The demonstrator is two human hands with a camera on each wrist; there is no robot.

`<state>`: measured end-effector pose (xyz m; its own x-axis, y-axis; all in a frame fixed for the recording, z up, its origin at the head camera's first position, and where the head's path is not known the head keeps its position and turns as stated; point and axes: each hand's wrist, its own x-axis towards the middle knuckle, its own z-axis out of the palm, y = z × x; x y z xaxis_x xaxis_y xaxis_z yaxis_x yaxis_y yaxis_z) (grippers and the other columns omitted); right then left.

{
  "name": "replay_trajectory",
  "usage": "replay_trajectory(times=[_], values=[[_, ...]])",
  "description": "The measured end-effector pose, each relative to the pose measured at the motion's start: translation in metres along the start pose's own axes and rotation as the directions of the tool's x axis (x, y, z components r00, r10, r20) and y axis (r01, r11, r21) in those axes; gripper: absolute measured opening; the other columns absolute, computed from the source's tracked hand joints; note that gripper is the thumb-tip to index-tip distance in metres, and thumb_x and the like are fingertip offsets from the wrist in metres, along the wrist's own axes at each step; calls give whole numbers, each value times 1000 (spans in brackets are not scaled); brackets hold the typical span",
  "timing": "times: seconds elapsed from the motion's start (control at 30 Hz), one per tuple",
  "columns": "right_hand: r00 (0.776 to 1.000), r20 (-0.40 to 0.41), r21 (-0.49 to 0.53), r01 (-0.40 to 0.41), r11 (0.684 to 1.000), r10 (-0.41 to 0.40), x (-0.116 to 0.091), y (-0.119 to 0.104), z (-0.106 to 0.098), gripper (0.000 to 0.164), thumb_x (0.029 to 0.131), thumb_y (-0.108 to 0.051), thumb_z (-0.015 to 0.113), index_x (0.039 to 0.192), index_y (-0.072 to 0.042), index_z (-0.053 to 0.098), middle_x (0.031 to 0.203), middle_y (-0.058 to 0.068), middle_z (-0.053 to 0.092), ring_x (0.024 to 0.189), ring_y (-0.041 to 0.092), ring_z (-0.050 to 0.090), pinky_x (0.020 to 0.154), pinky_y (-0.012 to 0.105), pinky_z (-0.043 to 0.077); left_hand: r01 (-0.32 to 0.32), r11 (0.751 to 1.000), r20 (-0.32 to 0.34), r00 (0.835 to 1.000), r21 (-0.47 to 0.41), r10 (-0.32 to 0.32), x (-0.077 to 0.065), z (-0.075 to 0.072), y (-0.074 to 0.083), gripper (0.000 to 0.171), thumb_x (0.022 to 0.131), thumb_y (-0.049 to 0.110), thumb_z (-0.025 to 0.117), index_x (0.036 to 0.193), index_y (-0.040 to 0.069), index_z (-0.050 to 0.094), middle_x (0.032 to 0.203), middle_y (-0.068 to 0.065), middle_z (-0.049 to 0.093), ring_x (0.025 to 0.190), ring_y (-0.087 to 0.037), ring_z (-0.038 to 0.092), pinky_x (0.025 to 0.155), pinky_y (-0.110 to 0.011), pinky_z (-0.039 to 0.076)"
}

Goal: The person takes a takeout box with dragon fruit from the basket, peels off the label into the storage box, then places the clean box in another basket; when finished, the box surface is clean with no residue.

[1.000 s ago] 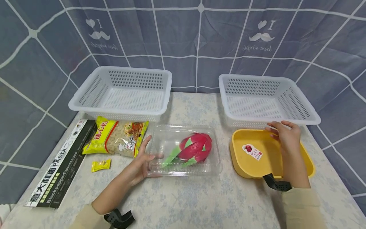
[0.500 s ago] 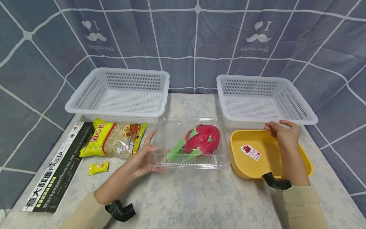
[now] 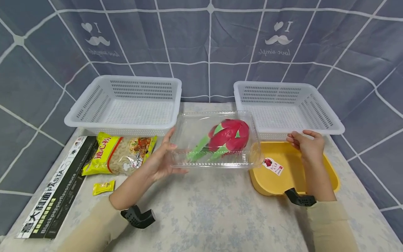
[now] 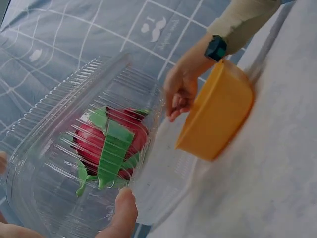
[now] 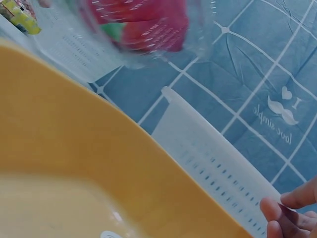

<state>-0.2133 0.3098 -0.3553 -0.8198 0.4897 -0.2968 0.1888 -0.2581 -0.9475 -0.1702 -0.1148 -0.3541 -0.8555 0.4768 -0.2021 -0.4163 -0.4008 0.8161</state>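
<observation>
My left hand [image 3: 160, 159] grips the left side of a clear plastic clamshell box [image 3: 189, 136], lifted and tilted over the table. Inside it lies a red dragon fruit [image 3: 231, 134] with green scales. The box's right corner overlaps the yellow plastic tub [image 3: 291, 175] in the head view. My right hand [image 3: 310, 148] hovers over the tub's far side with loosely bent fingers, fingertips right by the front rim of the right white basket [image 3: 289, 120]. A white label with a red fruit picture [image 3: 273, 166] shows on the inside of the tub.
Another white basket [image 3: 135, 108] stands at the back left. In front of it lie a yellow bag of pasta [image 3: 126, 154], a small yellow packet [image 3: 104, 187] and a long black-and-white pasta box [image 3: 56, 189]. A grey-blue checked curtain [image 3: 192, 42] hangs behind.
My left hand has raised the clear box off its earlier place and moved it away from me and to the right, toward the right basket. The right hand has stayed nearly still.
</observation>
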Motion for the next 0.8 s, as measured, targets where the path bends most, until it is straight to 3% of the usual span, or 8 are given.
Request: replay_trajectory(times=[0.33, 0.53, 0.8], values=[[1000, -19, -9, 5, 1000, -5, 1, 2, 1, 37, 91, -7, 67, 107, -17, 36, 70, -3, 69, 58, 10, 68, 58, 20, 54, -68, 995, -43, 997, -68, 66, 28, 30, 19, 87, 86, 20, 47, 154, 43, -2, 158, -17, -14, 140, -49, 16, 98, -75, 23], [999, -30, 0, 9, 1000, -9, 0, 3, 3, 38, 90, -8, 69, 107, -18, 37, 72, -3, 69, 59, 11, 69, 59, 20, 54, -68, 994, -100, 993, -80, 60, 49, 42, 19, 90, 82, 21, 54, 154, 43, 4, 156, -21, 1, 138, -44, 24, 98, -72, 29], [999, -38, 6, 11, 1000, -11, 0, 3, 2, 37, 90, -8, 68, 107, -18, 37, 72, -3, 69, 59, 10, 68, 60, 20, 54, -56, 997, -118, 992, -49, 49, 78, 55, 17, 86, 82, 23, 53, 152, 45, 8, 146, -26, 23, 130, -46, 35, 97, -69, 33]])
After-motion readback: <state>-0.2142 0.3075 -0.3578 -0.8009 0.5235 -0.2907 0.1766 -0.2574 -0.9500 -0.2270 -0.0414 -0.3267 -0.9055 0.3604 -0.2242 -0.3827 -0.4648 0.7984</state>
